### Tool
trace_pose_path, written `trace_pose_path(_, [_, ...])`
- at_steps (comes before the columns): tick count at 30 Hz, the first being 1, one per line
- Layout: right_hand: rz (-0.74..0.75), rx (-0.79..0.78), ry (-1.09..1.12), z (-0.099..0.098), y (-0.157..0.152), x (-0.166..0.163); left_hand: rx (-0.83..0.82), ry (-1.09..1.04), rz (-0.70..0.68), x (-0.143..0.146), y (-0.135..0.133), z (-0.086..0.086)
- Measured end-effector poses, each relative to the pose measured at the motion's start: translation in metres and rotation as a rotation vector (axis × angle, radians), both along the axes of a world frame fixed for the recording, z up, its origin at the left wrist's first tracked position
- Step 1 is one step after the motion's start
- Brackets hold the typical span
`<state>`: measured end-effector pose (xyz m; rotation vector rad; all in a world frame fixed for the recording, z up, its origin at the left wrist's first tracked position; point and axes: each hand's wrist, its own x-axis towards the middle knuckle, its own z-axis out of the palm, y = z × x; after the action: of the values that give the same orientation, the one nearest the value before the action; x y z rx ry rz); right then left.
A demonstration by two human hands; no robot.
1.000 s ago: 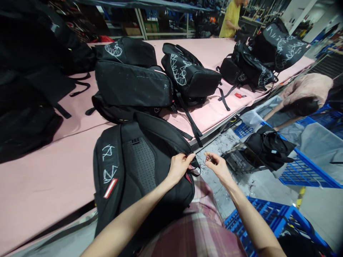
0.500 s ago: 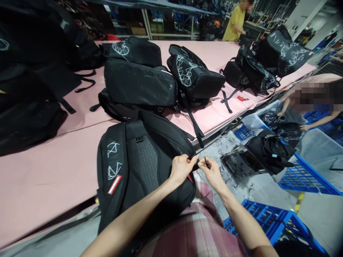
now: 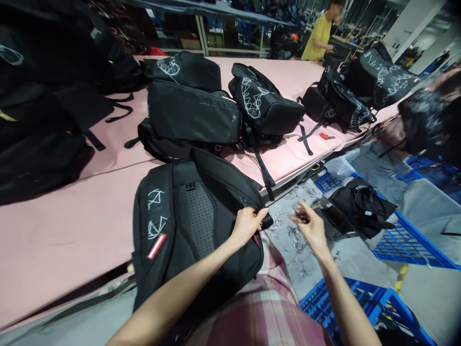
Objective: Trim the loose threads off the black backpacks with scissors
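Note:
A black backpack (image 3: 194, 226) with white markings and a red-white tag lies back-up at the near edge of the pink table (image 3: 68, 235), partly on my lap. My left hand (image 3: 248, 225) is closed, pinching the backpack's edge near a strap loop at its right side. My right hand (image 3: 310, 227) hovers to the right over the floor, fingers pinched on a small dark tool I cannot make out clearly.
Several more black backpacks (image 3: 266, 105) lie across the table. Blue crates (image 3: 406, 230) and a dark bundle (image 3: 360, 206) sit on the floor at right, amid thread scraps. A person in yellow (image 3: 320, 33) stands at the far end; another person (image 3: 428, 115) is at right.
My right hand has pulled away to the right from the backpack's edge, where it met my left hand. The left hand keeps its grip. The view has shifted slightly.

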<state>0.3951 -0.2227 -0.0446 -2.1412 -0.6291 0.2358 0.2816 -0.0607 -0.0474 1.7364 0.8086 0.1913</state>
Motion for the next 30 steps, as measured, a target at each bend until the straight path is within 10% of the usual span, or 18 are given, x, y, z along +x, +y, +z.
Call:
trace_pose_path(3, [0.263,0.132,0.234,-0.005,0.025,-0.021,-0.212,-0.044,-0.013,-0.007,0.003,-0.004])
trace_pose_path(8, [0.276,0.215,0.45,0.01,0.073,-0.022,-0.61,-0.163,-0.335,-0.055,0.011,-0.018])
trace_pose_path(12, [0.658,0.107,0.543,0.005,0.132,-0.047,-0.77,-0.218,-0.472,-0.084,-0.003,-0.029])
trace_pose_path(17, [0.776,-0.167,0.33,-0.034,0.151,-0.087,0.053,-0.006,-0.434,-0.128,0.001,-0.016])
trace_pose_path(21, [0.623,-0.441,-0.173,-0.058,0.129,-0.087,0.825,0.379,0.021,-0.168,0.046,-0.006])
trace_pose_path(25, [0.629,-0.539,-0.383,-0.066,0.123,-0.086,0.953,0.548,0.225,-0.185,0.103,-0.013])
trace_pose_path(30, [0.647,-0.53,-0.454,-0.07,0.13,-0.088,0.876,0.247,0.406,-0.187,0.202,0.014])
